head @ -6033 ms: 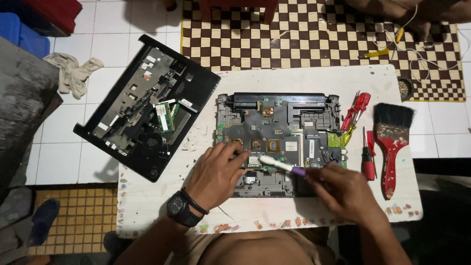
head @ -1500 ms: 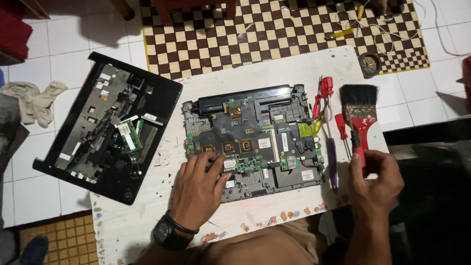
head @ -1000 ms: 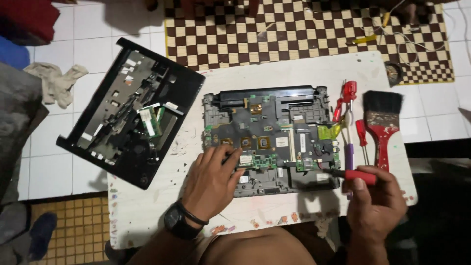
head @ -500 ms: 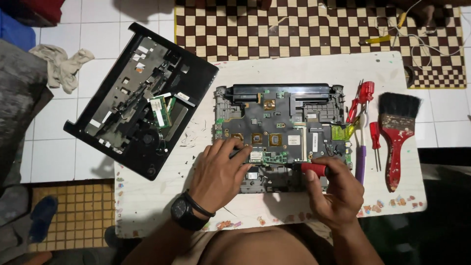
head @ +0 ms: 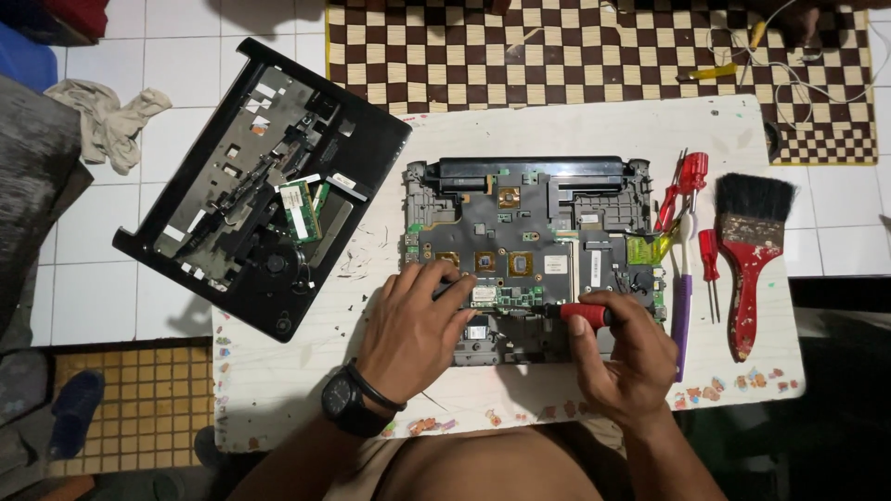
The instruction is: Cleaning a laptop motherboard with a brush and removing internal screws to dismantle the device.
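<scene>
Left hand: the left hand lies flat with fingers spread on the near left part of the opened laptop base, fingertips on the small circuit board, pinching nothing; a black wristwatch sits on its wrist.
Right hand: the right hand is curled around a red-handled screwdriver, thumb and fingers pressed together on the grip; the shaft points toward the left hand and its tip meets the board just beside the left fingertips.
Laptop base: it lies under both hands on the white surface, its dark hinge bar on the far side from the hands, copper-coloured chips just beyond the left fingers.
Beyond the right hand: a purple-handled tool lies just past the right knuckles, then a small red screwdriver, then a red paintbrush with black bristles; red-handled pliers lie farther off, near the base's far right corner.
Beyond the left hand: a black laptop cover hangs off the surface edge, well apart from the left hand, with a green memory module lying on it.
Floor: a crumpled grey rag lies on white tiles, far out past the cover.
</scene>
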